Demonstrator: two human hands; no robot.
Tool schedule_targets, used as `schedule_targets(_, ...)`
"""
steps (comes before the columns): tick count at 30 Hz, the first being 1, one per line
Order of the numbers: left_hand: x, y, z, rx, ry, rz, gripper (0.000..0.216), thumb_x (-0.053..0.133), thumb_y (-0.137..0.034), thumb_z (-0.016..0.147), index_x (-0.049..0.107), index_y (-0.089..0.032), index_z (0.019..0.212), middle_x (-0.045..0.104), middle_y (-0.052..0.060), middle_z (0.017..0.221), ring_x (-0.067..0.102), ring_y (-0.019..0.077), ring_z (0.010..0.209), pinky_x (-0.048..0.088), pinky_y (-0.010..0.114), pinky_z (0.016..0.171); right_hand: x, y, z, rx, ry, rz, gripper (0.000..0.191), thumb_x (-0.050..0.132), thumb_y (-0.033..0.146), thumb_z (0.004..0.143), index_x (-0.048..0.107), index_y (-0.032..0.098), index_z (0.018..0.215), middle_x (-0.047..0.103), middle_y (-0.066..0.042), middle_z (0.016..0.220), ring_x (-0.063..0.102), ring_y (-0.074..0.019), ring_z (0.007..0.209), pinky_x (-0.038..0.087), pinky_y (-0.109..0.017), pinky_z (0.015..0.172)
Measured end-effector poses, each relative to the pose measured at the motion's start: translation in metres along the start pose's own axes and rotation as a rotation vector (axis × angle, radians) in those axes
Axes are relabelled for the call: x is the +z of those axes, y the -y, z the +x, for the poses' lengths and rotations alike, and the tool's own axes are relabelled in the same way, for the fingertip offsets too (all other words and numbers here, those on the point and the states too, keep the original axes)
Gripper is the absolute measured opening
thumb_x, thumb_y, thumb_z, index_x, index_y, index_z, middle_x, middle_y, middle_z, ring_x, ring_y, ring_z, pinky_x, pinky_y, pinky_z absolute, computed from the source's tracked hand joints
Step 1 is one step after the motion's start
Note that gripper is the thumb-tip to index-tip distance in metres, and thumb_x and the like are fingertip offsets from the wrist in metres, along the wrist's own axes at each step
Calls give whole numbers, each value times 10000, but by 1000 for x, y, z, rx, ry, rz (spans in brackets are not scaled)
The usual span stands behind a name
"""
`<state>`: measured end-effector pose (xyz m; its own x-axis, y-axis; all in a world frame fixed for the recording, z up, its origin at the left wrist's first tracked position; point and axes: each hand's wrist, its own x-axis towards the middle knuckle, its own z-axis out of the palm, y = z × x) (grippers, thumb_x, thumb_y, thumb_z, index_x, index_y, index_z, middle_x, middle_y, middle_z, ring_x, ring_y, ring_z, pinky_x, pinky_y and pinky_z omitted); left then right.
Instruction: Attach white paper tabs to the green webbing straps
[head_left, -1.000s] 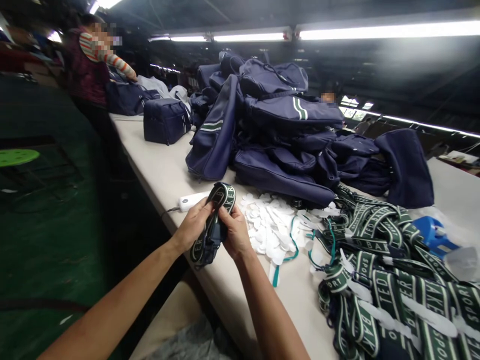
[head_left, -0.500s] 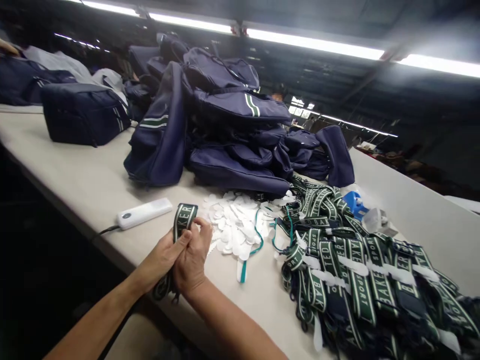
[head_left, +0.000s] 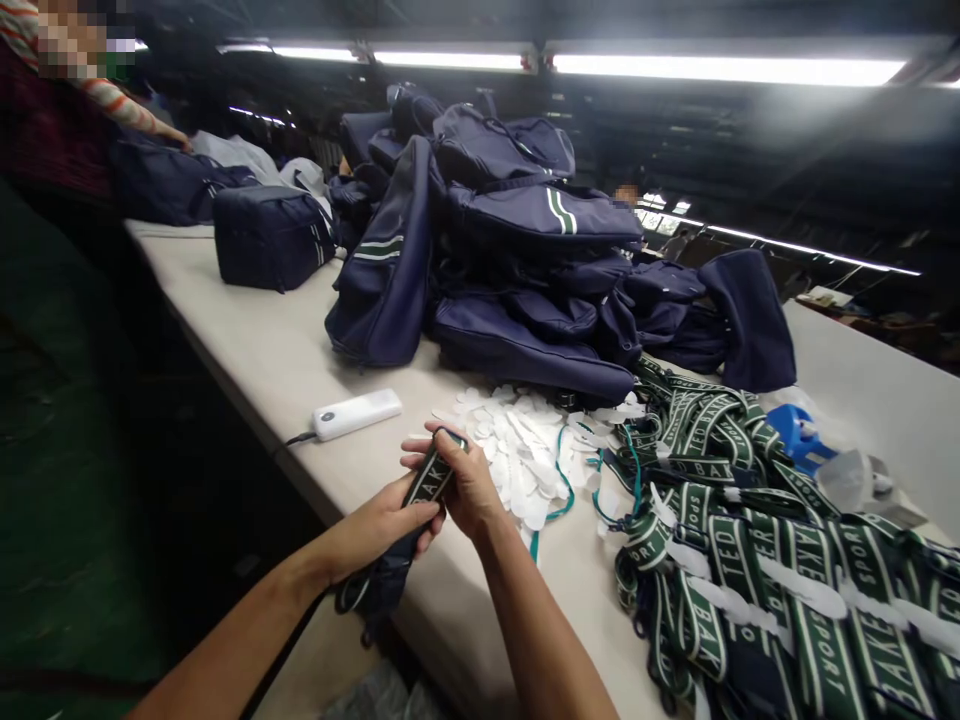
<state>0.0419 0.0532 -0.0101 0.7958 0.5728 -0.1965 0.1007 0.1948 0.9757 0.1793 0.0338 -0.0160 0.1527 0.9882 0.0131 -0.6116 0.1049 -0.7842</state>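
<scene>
I see both hands closed on one folded green lettered strap (head_left: pixel 426 480): my left hand (head_left: pixel 382 525) grips its lower part, my right hand (head_left: pixel 457 480) wraps its top. White paper tags (head_left: pixel 525 450) lie just right of them, a white power bank (head_left: pixel 356 413) beyond the left hand.

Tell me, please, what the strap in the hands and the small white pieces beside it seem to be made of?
The strap, held by both the left hand and the right hand, looks like matte woven webbing, green with woven white letters. The white pieces look like thin paper or foam cutouts; which one is unclear.
</scene>
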Motion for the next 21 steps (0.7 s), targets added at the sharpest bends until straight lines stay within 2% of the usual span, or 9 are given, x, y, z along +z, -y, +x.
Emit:
schedule_targets(4, -4, 4, -4, 55, 64, -44, 191, 631, -332, 885, 613, -165, 976, 689, 78, 880, 645, 202, 789, 506, 320, 777, 3, 9, 1, -39, -48, 1, 547, 873, 397, 687, 620, 150, 1105, 757, -80, 857, 736, -199, 777, 579, -294, 739)
schedule_targets(6, -4, 7, -7, 43, 39, -10, 259, 595, -391, 917, 583, -173, 1057, 700, 102, 963, 664, 231, 854, 512, 348, 811, 1, 15, 3, -125, -106, 34, 520, 872, 351, 687, 609, 168, 1096, 736, -35, 813, 722, -173, 747, 581, -314, 801)
schedule_targets(8, 0, 12, -8, 37, -34, 86, 330, 582, -456, 927, 553, -184, 1111, 691, 99, 971, 660, 232, 844, 504, 316, 721, -1, 19, 6, -230, -159, 54, 491, 858, 318, 695, 583, 193, 1081, 681, 24, 729, 677, -138, 652, 586, -323, 786)
schedule_targets(10, 7, 20, -7, 58, -116, 158, 397, 595, -477, 918, 516, -207, 1199, 675, 90, 1014, 656, 235, 876, 491, 290, 667, -1, 16, 6, -319, -209, 39, 457, 821, 311, 722, 549, 215, 1077, 620, 62, 671, 608, -110, 552, 573, -291, 661)
schedule_targets(13, 20, 36, -4, 134, -250, 132, 511, 625, -462, 901, 452, -241, 1327, 635, 79, 1144, 649, 228, 950, 514, 295, 780, 4, 3, 0, -402, -323, -45, 375, 730, 335, 804, 513, 233, 1093, 586, 75, 664, 549, -86, 489, 469, -212, 492)
schedule_targets(15, 26, 46, -4, 156, -326, 29, 529, 677, -459, 866, 486, -222, 1298, 639, 59, 1067, 638, 204, 888, 515, 281, 808, 8, -6, -6, -428, -376, -107, 320, 685, 343, 845, 513, 232, 1091, 573, 76, 664, 522, -71, 479, 420, -185, 460)
schedule_targets(17, 29, 55, -8, 89, -287, -167, 490, 733, -459, 824, 547, -197, 1194, 635, 37, 917, 602, 172, 756, 516, 254, 700, 10, -13, -10, -383, -379, -88, 317, 696, 347, 837, 517, 229, 1070, 568, 75, 652, 492, -66, 471, 404, -177, 448)
schedule_targets(19, 28, 60, -14, -15, -151, -373, 418, 752, -457, 812, 586, -183, 1080, 615, 25, 827, 530, 128, 621, 465, 222, 552, 6, -16, -13, -260, -360, 41, 363, 748, 360, 787, 507, 233, 1028, 558, 80, 615, 457, -69, 455, 396, -178, 434)
schedule_targets(21, 27, 63, -18, -76, -39, -501, 368, 744, -473, 822, 609, -175, 990, 604, 24, 804, 467, 92, 547, 405, 199, 474, -3, -18, -14, -103, -335, 196, 411, 798, 361, 738, 483, 242, 973, 545, 85, 584, 433, -71, 449, 385, -173, 428)
